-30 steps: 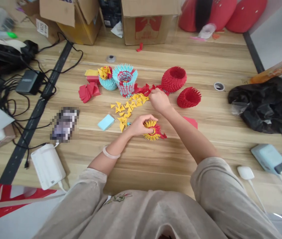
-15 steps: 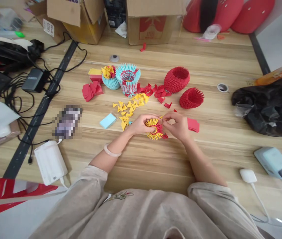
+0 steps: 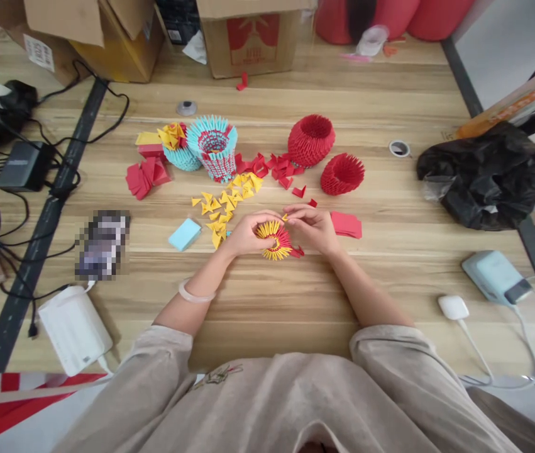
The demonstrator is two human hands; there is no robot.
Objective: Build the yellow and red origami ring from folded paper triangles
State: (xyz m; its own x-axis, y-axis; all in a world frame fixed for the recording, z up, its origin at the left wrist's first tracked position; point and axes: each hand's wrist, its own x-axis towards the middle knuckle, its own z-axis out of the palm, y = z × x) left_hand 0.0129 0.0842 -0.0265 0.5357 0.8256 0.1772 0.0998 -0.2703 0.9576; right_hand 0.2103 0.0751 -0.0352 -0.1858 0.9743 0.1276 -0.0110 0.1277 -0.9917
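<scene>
My left hand (image 3: 248, 233) is closed on the left side of a round ring of folded paper pieces (image 3: 282, 242), yellow on its outer left part and red on the right. My right hand (image 3: 313, 225) pinches a small yellow folded paper piece (image 3: 285, 218) at the ring's upper right edge; whether the piece touches the ring is unclear. Loose yellow folded pieces (image 3: 224, 204) lie beyond my left hand. Beyond them are red folded pieces (image 3: 276, 167). A stack of red paper slips (image 3: 346, 224) lies right of my right hand, and a light blue stack (image 3: 185, 234) lies to the left.
Farther back stand a blue-and-red paper vase (image 3: 213, 148), a blue paper pot with yellow top (image 3: 180, 148) and two red paper vases (image 3: 311, 141). A phone (image 3: 103, 244) and white power bank (image 3: 76, 330) are at left, a black plastic bag (image 3: 486, 173) at right.
The view has shifted, so the table things appear farther left. My right hand has brought the yellow piece closer to the ring's edge beside my left fingers. My left hand keeps its hold.
</scene>
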